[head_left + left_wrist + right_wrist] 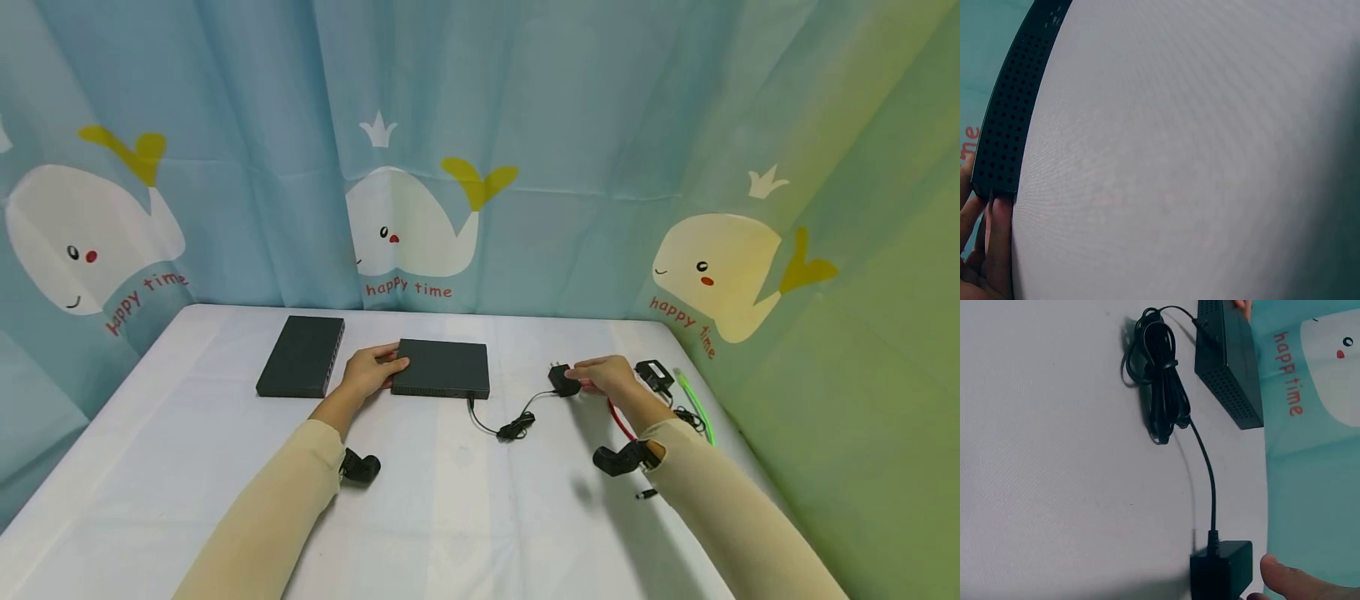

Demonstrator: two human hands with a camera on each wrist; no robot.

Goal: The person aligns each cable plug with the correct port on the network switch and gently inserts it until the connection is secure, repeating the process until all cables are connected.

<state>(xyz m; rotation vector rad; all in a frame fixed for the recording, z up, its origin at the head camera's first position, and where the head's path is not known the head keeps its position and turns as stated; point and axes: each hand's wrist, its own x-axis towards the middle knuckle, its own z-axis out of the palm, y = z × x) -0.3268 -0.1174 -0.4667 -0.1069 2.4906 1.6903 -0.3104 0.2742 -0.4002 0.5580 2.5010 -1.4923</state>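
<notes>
A black network switch [442, 368] with perforated sides lies flat on the white table. My left hand [367, 371] grips its left end, thumb over the top and fingers against the side; the fingers [1000, 231] also show at that end in the left wrist view. From the switch's near side runs a thin black cord with a tied bundle [1166, 381], leading to a black power adapter [1221, 572]. Beside that adapter is my right hand [611, 375], its fingers stretched out. In the right wrist view the thumb stands a little apart from the adapter; the other fingers are mostly hidden.
A second black switch [302, 357] with ports along its right side lies at the left. Right of my right hand are another black adapter [655, 376], a green cable [697, 404] and a red cable [619, 419]. A whale-print curtain [570, 250] hangs behind the table.
</notes>
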